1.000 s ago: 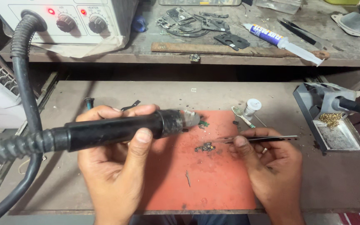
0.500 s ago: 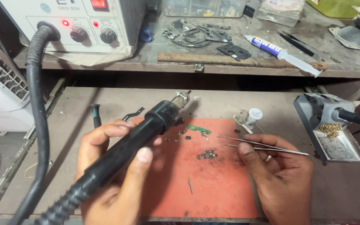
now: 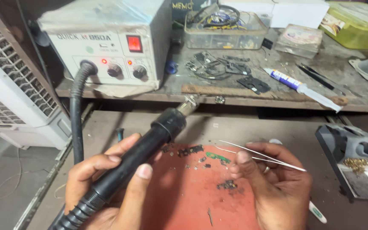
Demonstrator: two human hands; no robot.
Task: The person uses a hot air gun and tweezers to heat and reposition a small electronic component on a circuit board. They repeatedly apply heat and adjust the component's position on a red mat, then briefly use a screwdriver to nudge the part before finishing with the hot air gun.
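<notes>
The left hand [image 3: 107, 187] has tilted the hot-air wand [image 3: 150, 140] upward — nozzle off the red mat [image 3: 184, 200].

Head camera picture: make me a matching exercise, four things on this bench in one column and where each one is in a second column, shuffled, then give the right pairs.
Things:
1. black hot-air wand with metal nozzle
2. thin metal tweezers
3. small green circuit board strip
4. white glue tube with blue band

Places:
A. lying on the upper wooden shelf
B. held in the left hand
C. lying on the red mat
D. held in the right hand

Pairs: 1-B, 2-D, 3-C, 4-A
</notes>
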